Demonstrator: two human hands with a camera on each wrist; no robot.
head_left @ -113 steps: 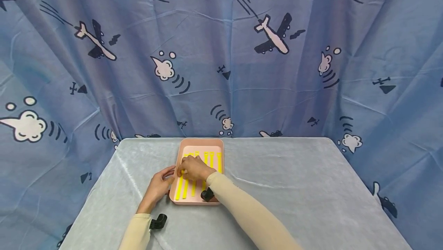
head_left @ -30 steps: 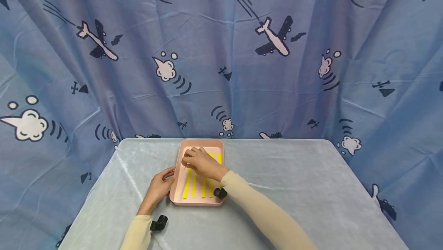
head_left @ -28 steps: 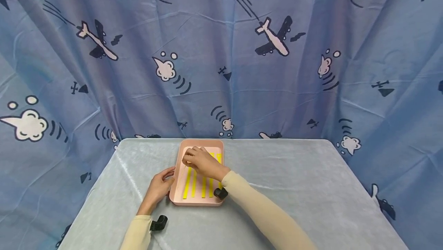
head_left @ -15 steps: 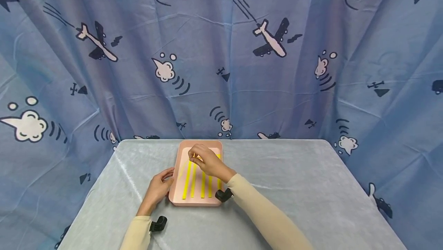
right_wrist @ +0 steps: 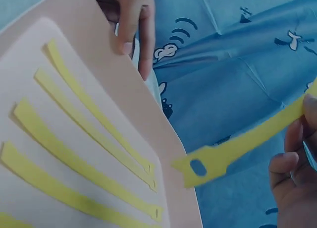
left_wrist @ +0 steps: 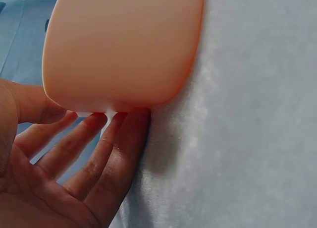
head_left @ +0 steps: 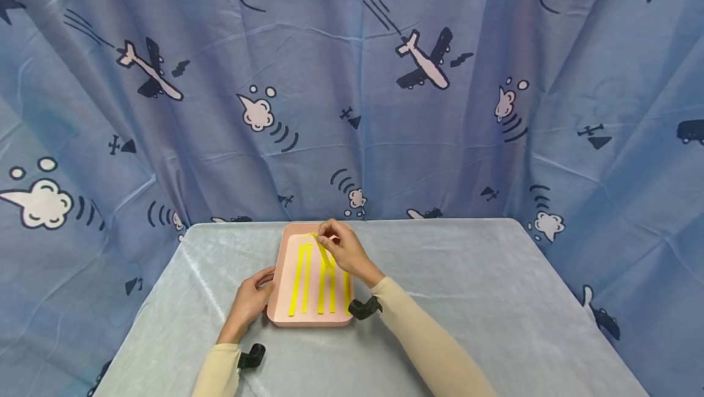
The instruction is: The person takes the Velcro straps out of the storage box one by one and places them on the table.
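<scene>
A shallow pink tray lies on the table, with several yellow hook-and-loop cable ties side by side in it. Above its far part, my right hand pinches one more yellow cable tie between thumb and fingers. That tie's wide slotted head hangs over the tray's rim in the right wrist view. At the tray's left side is my left hand, its fingers fairly straight, with fingertips touching the outer wall. The thumb sits at the same side near the rim.
A pale grey cloth covers the table. Behind it hangs a blue curtain printed with planes and clouds. Black wrist cameras are strapped over both cream sleeves.
My right hand has moved from the tray's left side toward the far right, lifting the leftmost cable tie, which now dangles from the fingers. The left hand stays at the tray's side.
</scene>
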